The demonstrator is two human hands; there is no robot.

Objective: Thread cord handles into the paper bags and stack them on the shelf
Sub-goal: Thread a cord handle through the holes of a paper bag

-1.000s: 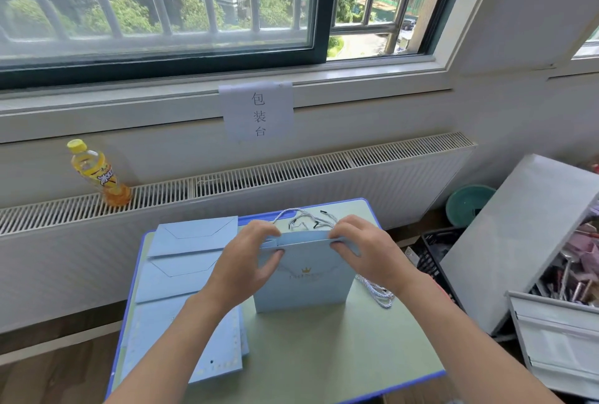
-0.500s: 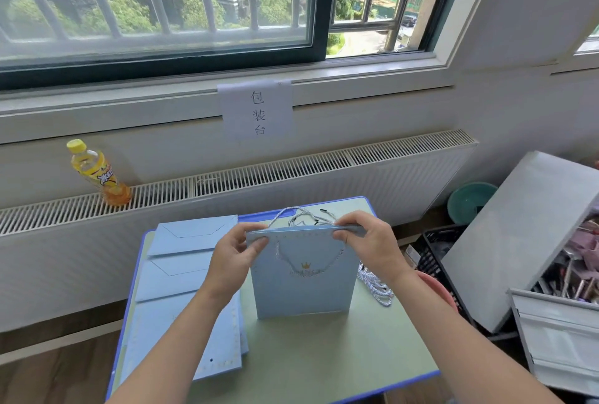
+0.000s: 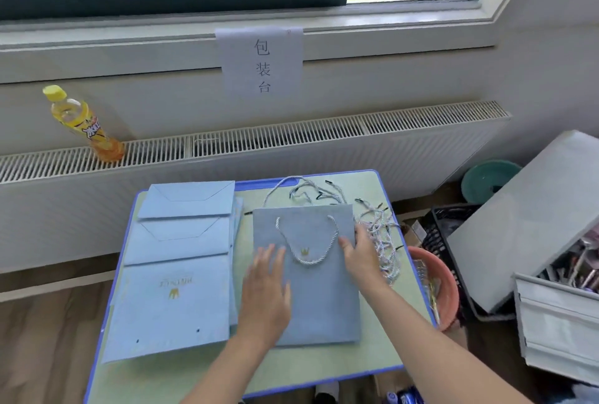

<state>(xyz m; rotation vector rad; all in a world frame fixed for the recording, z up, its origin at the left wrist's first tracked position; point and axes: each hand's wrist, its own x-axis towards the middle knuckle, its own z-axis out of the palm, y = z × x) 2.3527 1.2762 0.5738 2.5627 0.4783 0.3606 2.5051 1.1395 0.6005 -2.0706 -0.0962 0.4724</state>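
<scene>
Paper bag [image 3: 319, 293]: lies flat at the middle of the table [image 3: 324, 368], cord handle [image 3: 306, 243] looped on its upper face. Left hand [image 3: 265, 293]: fingers straight, pressing the bag's left half. Right hand [image 3: 359, 256]: fingers extended, resting at the bag's right edge (no grip visible). Stack of flat bags [image 3: 175, 274]: just left, touching the bag's edge. Loose cords [image 3: 377, 225]: heaped along the table's right rim. Bare tabletop: near edge only.
</scene>
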